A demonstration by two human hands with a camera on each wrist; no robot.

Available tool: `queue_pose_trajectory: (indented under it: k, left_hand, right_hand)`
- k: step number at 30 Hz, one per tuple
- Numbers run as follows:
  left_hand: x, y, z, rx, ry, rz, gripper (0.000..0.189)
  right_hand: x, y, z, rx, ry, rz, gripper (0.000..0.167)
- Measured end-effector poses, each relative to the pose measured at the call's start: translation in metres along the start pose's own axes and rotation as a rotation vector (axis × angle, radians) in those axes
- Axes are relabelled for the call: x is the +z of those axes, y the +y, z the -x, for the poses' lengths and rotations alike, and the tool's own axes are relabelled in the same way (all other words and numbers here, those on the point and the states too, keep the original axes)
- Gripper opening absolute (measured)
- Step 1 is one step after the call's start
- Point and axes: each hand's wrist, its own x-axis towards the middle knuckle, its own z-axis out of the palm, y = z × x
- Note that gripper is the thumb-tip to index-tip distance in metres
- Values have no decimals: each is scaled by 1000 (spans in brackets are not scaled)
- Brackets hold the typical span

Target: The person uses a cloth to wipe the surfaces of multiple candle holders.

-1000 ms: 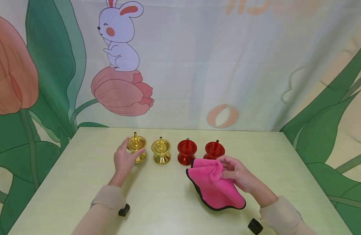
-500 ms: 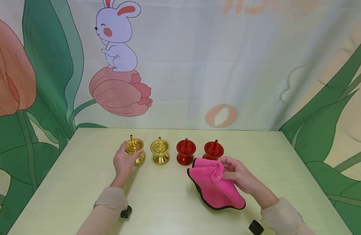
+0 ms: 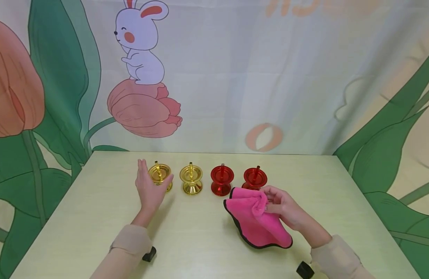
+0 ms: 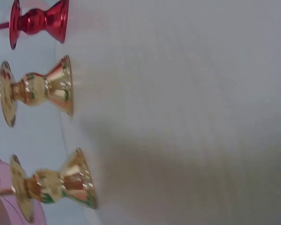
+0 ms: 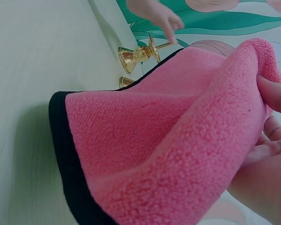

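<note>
A row of candle holders stands near the table's back edge in the head view. On the left are the first gold candle holder [image 3: 159, 173] and a second gold candle holder [image 3: 191, 175]; both also appear in the left wrist view. My left hand [image 3: 149, 190] is beside the first one, fingers straight up and thumb spread, partly covering it. To the right stand one red candle holder [image 3: 222, 176] and another red candle holder [image 3: 255, 177], its base partly hidden. In front of that one, my right hand [image 3: 284, 205] pinches a folded pink cloth [image 3: 257, 228] with black edging.
The pale table [image 3: 193, 240] ends at the back against a printed curtain [image 3: 214, 77] with a rabbit and tulips. Black blocks are at both wrists, one by the left sleeve [image 3: 130, 240] and one by the right sleeve [image 3: 336, 254].
The first gold candle holder has shifted slightly left. My left fingers, curved round it before, have straightened and come away from its rim. The right hand and cloth stay nearly still.
</note>
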Motion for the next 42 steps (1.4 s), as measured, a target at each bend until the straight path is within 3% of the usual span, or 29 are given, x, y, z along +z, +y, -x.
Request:
queue_pose_trajectory:
  k: [5,10,16,21,31,42]
  left_hand:
    - [5,22,5,195,-13,15,95]
    - [18,33,10,249,-148,-7,97]
    - [39,32,13,193,-308,-61,103]
    - [51,31,12,100,-358,-50,103]
    - [60,29,11,-33,-366,-40,99]
    - [65,28,9,-47,-306,39,87]
  right_hand:
    - [-1,0,0,10,18,12,28]
    - [-1,0,0,19,32,26,29]
    - [-2,2,-1,2,39,21,28]
    - [-1,2,-1,7,58,23,29]
    - [1,1,0,17,78,29,30]
    - [2,1,1,26,102,25,29]
